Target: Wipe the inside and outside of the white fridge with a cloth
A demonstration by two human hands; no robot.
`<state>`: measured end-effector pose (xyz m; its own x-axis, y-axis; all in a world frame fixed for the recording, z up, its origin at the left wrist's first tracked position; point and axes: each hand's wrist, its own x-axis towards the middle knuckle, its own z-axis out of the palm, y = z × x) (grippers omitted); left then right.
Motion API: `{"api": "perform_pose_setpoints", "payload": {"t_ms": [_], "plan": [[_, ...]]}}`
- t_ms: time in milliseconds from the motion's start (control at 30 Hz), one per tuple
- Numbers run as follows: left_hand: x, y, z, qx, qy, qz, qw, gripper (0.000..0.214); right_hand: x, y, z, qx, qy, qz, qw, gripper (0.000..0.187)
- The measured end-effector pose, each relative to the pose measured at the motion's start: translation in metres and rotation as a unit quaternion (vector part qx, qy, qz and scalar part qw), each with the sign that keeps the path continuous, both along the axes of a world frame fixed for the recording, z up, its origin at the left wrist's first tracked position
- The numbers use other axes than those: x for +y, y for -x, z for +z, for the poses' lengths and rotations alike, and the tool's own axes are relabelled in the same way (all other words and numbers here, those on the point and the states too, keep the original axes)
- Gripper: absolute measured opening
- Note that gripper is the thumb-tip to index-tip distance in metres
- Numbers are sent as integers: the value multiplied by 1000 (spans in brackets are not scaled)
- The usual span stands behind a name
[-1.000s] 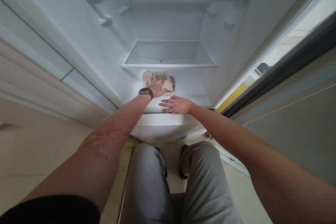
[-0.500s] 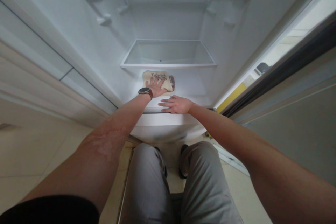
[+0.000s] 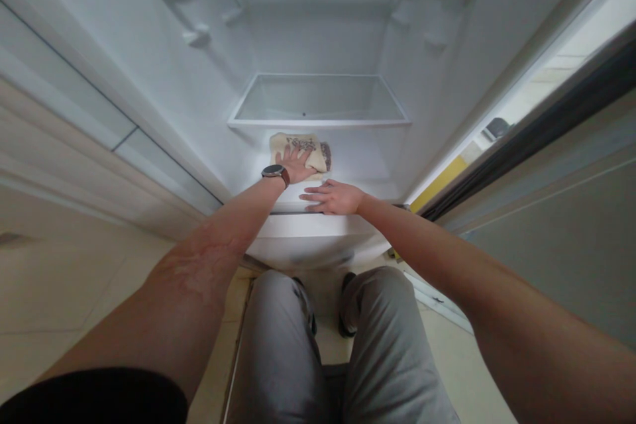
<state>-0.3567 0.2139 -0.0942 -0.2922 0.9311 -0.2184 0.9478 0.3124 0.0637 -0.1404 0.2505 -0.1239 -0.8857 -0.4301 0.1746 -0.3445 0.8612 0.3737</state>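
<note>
Looking down into a white, fridge-like cabinet (image 3: 318, 33), a person's left hand (image 3: 297, 167) lies flat, fingers spread, on a folded cream cloth (image 3: 302, 140) with dark printing, on the cabinet's floor (image 3: 370, 156). A round-faced watch (image 3: 273, 171) circles that wrist. The right hand (image 3: 340, 197) rests at the front edge, just beside the cloth. Behind is a white-rimmed shelf (image 3: 318, 124); below, grey-trousered legs (image 3: 285, 351) above pale floor tiles (image 3: 54, 291).
</note>
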Motion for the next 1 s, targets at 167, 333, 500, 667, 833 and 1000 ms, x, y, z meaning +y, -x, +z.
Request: {"api": "perform_pose_setpoints", "payload": {"t_ms": [167, 333, 500, 667, 833, 1000], "plan": [[2, 2, -3, -2, -4, -4, 1000, 97, 0, 0, 2, -3, -6, -3, 1000, 40], [1, 2, -1, -3, 0, -4, 1000, 96, 0, 0, 1, 7, -4, -1, 1000, 40], [0, 0, 1, -4, -4, -3, 1000, 95, -1, -1, 1, 3, -1, -2, 1000, 38], [0, -1, 2, -1, 1, -4, 1000, 94, -1, -1, 2, -11, 11, -7, 1000, 40], [0, -2, 5, -3, 6, -5, 1000, 95, 0, 0, 1, -27, 44, -14, 999, 42], [8, -2, 6, -23, 1, 3, 1000, 91, 1, 1, 0, -34, 61, -22, 997, 40]]}}
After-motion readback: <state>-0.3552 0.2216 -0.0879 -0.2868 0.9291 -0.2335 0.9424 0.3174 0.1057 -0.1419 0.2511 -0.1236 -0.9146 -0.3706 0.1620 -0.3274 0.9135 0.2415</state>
